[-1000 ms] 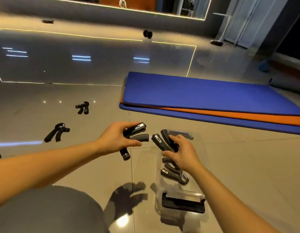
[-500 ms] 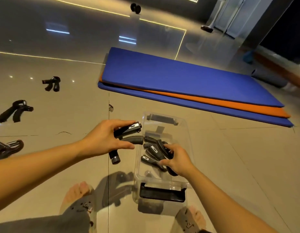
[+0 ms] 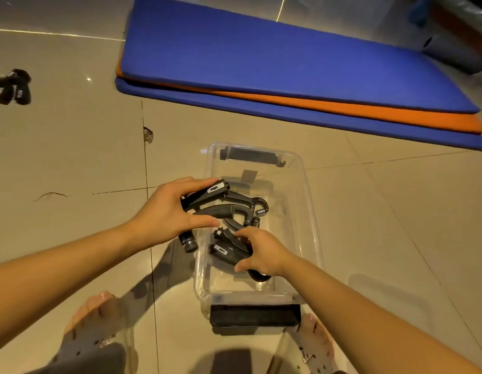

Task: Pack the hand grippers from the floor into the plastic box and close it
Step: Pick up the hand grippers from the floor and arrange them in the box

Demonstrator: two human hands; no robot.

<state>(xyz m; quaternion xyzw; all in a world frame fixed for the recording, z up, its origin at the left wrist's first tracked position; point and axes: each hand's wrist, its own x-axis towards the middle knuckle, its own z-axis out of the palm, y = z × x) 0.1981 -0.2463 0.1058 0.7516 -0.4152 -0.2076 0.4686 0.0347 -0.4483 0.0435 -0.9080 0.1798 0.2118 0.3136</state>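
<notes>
Both hands hold black hand grippers at the clear plastic box (image 3: 310, 211).
Left hand (image 3: 164, 214) grips one gripper (image 3: 234, 203) over the rim; right hand (image 3: 261, 252) clasps another (image 3: 229, 251) inside.

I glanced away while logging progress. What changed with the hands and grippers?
The left hand carried its hand gripper rightward, from beside the plastic box to over it. The right hand lowered the second gripper into the box. Both hands keep their grip; the box stays open.
</notes>
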